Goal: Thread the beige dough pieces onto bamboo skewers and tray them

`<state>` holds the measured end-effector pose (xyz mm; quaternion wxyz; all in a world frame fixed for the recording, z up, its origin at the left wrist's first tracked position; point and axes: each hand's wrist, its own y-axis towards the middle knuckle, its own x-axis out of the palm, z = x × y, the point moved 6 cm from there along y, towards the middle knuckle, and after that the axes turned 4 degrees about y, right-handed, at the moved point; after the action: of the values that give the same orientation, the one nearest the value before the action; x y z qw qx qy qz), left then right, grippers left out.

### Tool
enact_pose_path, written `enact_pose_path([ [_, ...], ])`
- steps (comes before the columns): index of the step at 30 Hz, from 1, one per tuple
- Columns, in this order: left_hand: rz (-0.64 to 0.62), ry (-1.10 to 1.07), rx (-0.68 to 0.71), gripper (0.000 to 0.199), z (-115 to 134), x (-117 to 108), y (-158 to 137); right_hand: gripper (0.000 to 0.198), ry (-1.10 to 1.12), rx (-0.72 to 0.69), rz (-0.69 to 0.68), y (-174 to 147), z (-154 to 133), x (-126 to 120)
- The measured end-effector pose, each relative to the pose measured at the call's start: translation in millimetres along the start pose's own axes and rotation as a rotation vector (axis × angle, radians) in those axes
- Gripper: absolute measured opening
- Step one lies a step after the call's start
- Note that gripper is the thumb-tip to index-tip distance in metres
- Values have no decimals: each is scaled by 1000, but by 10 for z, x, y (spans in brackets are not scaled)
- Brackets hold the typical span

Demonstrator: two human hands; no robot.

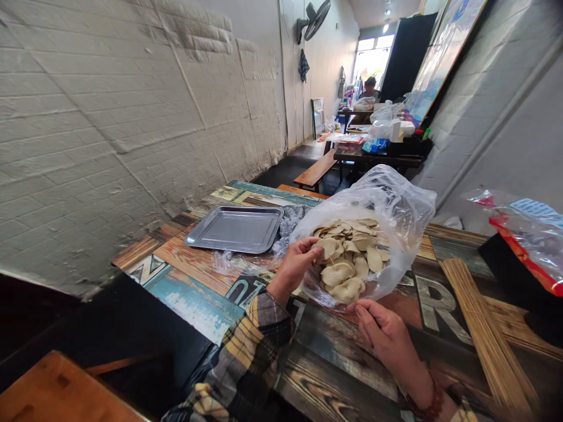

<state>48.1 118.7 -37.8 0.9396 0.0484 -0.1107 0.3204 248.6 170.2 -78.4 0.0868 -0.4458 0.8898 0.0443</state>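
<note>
A clear plastic bag [402,234] lies open on the table, holding a heap of flat, beige, oval slices [360,266]. My left hand [297,264] reaches over the bag's left rim, thumb and fingers pinched on the edge of a beige slice [328,248]. At the bag's near rim is my right hand [382,325], its thumb and forefinger pressed together. Whatever sits in that pinch is too small to make out. To the right of this hand rests a bundle of thin wooden skewers [484,334].
A metal tray [237,228] sits left of the bag, with crumpled plastic film [237,262] beside it. On the right stands a black box [505,272] with red-edged plastic packaging [528,234]. Farther off are a bench [316,169], cluttered tables and a seated person [370,89].
</note>
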Motion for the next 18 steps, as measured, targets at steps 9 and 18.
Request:
enact_pose_path([
  [9,-12,10,26,26,94,16,-16,43,30,49,-21,-10,94,16],
  [18,-9,29,34,33,105,3,-17,43,61,84,-31,-3,151,27],
])
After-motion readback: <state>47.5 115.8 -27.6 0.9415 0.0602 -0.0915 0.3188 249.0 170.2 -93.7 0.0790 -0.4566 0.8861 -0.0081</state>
